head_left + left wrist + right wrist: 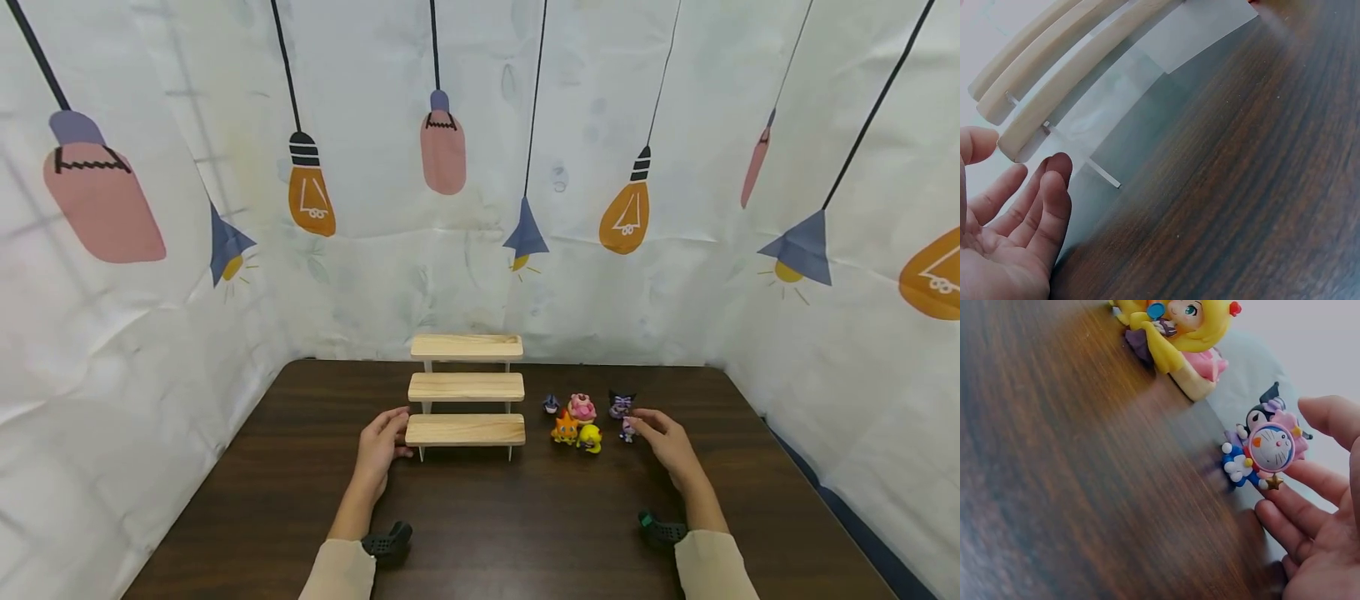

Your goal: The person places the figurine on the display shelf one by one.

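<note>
A three-step wooden display stand [466,430] on thin clear legs stands toward the back of the table. My left hand [380,446] is at the left end of its lowest step, thumb at the board's tip and relaxed fingers [1057,200] just below. On the right, my right hand [666,443] reaches beside a small Doraemon figurine [1269,450] in a pink frilled hood. Thumb and fingers are spread apart around it, not pinching. Close behind it stands a black-hooded figurine [621,405], partly hidden by it in the right wrist view.
Left of these are a yellow-haired figurine [590,438], an orange figurine [565,427], a pink figurine [582,407] and a small dark blue figurine [551,404]. They stand on a dark wood table [480,517]. A printed white curtain [360,292] hangs along the back and sides.
</note>
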A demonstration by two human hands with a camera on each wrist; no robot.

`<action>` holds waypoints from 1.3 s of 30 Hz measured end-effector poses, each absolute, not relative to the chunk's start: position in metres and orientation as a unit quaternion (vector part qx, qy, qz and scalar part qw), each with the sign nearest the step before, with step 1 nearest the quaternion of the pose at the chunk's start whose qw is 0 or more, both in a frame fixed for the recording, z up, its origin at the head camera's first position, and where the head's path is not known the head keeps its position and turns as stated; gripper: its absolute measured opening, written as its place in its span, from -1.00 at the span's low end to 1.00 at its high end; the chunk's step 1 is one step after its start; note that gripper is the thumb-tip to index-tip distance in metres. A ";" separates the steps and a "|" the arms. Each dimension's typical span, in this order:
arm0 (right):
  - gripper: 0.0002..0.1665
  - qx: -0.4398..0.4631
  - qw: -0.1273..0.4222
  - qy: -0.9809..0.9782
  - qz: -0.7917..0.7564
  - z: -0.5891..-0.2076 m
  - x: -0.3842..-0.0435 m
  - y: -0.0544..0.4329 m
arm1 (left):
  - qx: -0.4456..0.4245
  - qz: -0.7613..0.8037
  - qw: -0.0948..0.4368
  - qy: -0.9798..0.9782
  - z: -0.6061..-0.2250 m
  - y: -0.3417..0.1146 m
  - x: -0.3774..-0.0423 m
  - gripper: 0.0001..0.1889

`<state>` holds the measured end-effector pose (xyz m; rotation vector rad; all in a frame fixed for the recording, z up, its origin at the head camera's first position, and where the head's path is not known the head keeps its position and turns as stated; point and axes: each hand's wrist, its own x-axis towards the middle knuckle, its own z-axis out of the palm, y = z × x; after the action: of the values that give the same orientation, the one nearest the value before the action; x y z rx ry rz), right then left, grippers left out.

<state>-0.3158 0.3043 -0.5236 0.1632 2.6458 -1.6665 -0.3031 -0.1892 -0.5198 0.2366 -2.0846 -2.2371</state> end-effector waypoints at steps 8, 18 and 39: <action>-0.24 0.044 0.000 0.854 -0.519 -0.523 -0.314 0.307 | 0.089 -0.737 0.045 -0.669 -0.529 -0.190 -0.306 -0.60; -0.28 0.036 -0.003 0.859 -0.511 -0.524 -0.314 0.306 | 0.074 -0.748 0.025 -0.660 -0.530 -0.194 -0.304 -0.55; -0.41 0.013 -0.014 0.873 -0.487 -0.526 -0.315 0.307 | 0.061 -0.749 0.028 -0.660 -0.530 -0.194 -0.302 -0.54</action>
<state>-0.3149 0.3066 -0.5261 0.0422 2.7674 -1.5449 -0.3017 -0.1943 -0.5297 0.1890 -2.0354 -2.3104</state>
